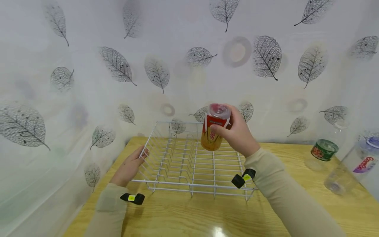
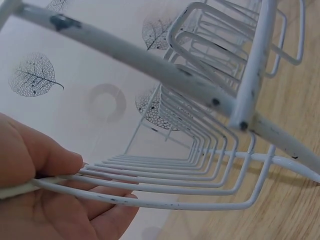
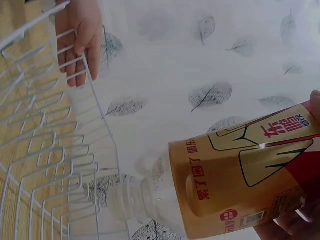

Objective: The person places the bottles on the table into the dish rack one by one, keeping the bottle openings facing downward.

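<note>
A plastic bottle (image 1: 209, 142) with a red and gold label is gripped in my right hand (image 1: 242, 136), above the middle of a white wire dish rack (image 1: 190, 185). It is upside down, its clear base up; in the right wrist view the bottle (image 3: 235, 175) shows an uncapped neck. My left hand (image 1: 128, 167) holds the rack's left side. In the left wrist view the thumb of that hand (image 2: 30, 160) lies over the rim wire and the fingers pass beneath it.
At the right of the wooden table (image 1: 177, 217) stand a clear bottle with a green label (image 1: 324, 150) and a larger clear bottle with a purple and white label (image 1: 364, 164). A white leaf-patterned curtain (image 1: 183, 85) hangs behind the rack and along the left.
</note>
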Demonstrator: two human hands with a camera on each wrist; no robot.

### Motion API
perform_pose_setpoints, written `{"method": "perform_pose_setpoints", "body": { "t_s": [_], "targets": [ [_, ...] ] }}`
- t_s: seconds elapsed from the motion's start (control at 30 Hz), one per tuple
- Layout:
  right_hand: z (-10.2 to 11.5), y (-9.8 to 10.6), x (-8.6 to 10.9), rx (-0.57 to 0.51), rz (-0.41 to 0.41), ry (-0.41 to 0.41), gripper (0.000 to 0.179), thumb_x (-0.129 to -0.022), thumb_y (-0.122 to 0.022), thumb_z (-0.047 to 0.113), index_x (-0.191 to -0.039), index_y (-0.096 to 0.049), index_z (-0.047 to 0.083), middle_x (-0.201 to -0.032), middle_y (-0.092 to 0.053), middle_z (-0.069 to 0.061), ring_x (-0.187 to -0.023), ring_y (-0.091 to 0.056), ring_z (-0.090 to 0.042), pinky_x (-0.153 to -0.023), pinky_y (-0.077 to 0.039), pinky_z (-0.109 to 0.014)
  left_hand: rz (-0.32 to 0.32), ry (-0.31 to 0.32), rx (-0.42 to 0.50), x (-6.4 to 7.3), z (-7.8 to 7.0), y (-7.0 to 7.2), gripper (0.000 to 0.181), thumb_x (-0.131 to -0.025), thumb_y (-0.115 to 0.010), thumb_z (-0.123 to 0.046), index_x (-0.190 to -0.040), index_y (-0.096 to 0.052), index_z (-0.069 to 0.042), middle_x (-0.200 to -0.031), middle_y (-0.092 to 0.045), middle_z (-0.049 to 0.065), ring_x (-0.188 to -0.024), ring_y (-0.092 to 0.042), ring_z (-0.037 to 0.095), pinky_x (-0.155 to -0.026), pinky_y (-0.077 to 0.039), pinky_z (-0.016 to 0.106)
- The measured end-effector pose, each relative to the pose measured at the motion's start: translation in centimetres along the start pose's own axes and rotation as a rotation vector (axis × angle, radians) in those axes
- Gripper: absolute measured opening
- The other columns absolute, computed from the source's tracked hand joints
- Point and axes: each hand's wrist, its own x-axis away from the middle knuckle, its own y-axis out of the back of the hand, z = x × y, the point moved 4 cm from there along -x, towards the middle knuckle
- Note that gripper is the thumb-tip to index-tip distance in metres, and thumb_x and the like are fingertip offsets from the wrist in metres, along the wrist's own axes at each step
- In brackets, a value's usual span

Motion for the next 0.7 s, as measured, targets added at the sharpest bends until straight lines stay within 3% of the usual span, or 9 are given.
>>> {"method": "perform_pose_setpoints", "body": {
  "t_s": [0.13, 0.27, 0.43, 0.7],
  "targets": [
    [-2.9, 0.1, -2.6, 0.048, -0.026, -0.066, 0.077, -0.092, -0.075, 0.04, -0.154, -0.033, 0.021, -0.139, -0.052, -0.005, -0.12, -0.056, -0.025, -0.097, -0.051, -0.049, -0.001, 0.003, -0.004, 0.0, -0.2, 0.0, 0.057, -0.11, -0.027, -0.008, -0.162, -0.004, -0.004, -0.163, -0.02, 0.025, -0.15, -0.02, 0.04, -0.121, -0.015, 0.055],
    [-6.3, 0.0, -4.4, 0.116, 0.004, -0.18, 0.085, -0.093, -0.069, 0.053, -0.158, -0.025, 0.022, -0.142, -0.048, -0.006, -0.123, -0.053, -0.029, -0.098, -0.05, -0.052, 0.007, 0.014, -0.017, 0.1, -0.1, -0.2, 0.058, -0.11, -0.028, -0.008, -0.162, -0.003, -0.003, -0.164, -0.019, 0.025, -0.15, -0.02, 0.039, -0.121, -0.013, 0.055],
    [-10.0, -0.9, -5.7, 0.165, 0.045, -0.264, 0.086, -0.096, -0.063, 0.053, -0.159, -0.019, 0.015, -0.147, -0.045, -0.013, -0.131, -0.049, -0.033, -0.105, -0.044, -0.054, -0.002, 0.025, -0.041, 0.0, 0.0, -0.2, 0.058, -0.11, -0.027, -0.009, -0.162, -0.003, -0.003, -0.164, -0.019, 0.024, -0.15, -0.02, 0.039, -0.121, -0.012, 0.056],
    [-13.9, -2.2, -7.1, 0.186, -0.006, -0.347, 0.08, -0.099, -0.062, 0.048, -0.159, -0.02, 0.015, -0.15, -0.045, -0.015, -0.136, -0.047, -0.033, -0.108, -0.042, -0.053, 0.002, 0.03, -0.058, 0.1, -0.2, -0.2, 0.058, -0.111, -0.028, -0.012, -0.163, -0.004, -0.008, -0.164, -0.021, 0.022, -0.15, -0.021, 0.038, -0.121, -0.011, 0.057]
  ]
}}
